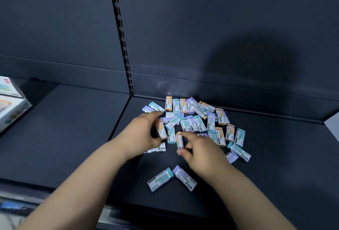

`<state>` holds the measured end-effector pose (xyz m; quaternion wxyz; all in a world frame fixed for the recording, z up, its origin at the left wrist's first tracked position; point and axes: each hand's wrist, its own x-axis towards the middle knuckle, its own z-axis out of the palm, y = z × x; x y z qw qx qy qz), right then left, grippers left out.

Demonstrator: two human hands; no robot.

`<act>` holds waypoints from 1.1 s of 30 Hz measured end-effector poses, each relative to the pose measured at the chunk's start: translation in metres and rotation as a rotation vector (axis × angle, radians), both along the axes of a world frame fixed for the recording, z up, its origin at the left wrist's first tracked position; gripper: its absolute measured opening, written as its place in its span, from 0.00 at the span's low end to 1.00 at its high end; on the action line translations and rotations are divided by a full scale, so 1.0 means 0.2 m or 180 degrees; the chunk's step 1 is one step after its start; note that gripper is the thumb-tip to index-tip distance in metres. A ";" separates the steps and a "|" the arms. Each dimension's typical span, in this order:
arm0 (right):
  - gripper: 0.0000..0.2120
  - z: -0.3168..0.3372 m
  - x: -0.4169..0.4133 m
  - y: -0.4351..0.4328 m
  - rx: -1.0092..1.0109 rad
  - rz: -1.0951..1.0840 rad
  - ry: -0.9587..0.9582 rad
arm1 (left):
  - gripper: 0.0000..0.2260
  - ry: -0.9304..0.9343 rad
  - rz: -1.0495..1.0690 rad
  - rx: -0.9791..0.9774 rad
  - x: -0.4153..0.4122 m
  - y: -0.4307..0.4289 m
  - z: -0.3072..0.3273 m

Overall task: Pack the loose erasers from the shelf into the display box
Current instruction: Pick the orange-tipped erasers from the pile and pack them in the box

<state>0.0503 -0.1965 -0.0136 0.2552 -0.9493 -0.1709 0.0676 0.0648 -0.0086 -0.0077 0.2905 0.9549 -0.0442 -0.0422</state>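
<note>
Now both hands are in the eraser pile (200,118): left hand (145,134) pinching an orange-tipped eraser (162,129), right hand (200,149) gripping another eraser (179,140) upright.

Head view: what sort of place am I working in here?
Probably a shop aisle: a dark metal shelf with a slotted upright on its back panel, a pile of barcoded erasers, and a printed display box at the left.

my left hand (142,134) pinched an orange-tipped eraser (162,130) and my right hand (200,151) gripped another eraser (179,140), both over the loose pile (203,119) near the shelf's (73,138) back edge; the display box (10,104) sat at its far left edge.
</note>
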 end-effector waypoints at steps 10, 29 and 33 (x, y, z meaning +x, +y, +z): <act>0.27 -0.04 0.01 0.00 0.0189 -0.0052 -0.0095 | 0.34 -0.0230 -0.0542 -0.0272 -0.07 -0.03 -0.01; 0.28 -0.05 0.04 0.01 -0.0306 0.0284 -0.0312 | 0.31 -0.0303 -0.0805 0.0453 -0.11 -0.07 -0.05; 0.30 0.00 0.05 0.01 -0.0538 0.0265 -0.0183 | 0.34 -0.0212 -0.0810 0.0657 -0.12 -0.09 -0.08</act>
